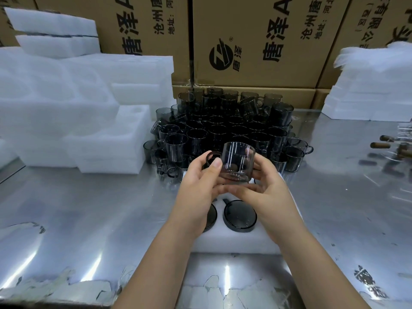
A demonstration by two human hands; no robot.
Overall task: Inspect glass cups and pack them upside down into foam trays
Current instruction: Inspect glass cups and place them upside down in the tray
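A smoky glass cup with a dark handle on its left is held upright above the foam tray. My left hand grips it from the left, thumb against the wall by the handle. My right hand cradles its base and right side, fingers curled under it. In the tray two cups sit upside down: one in full view, the other half hidden by my left wrist. A pile of dark glass cups stands behind.
Stacks of white foam trays fill the left of the steel table. More foam sheets are stacked at the right. Cardboard boxes form a wall at the back. Small brown items lie at the right edge.
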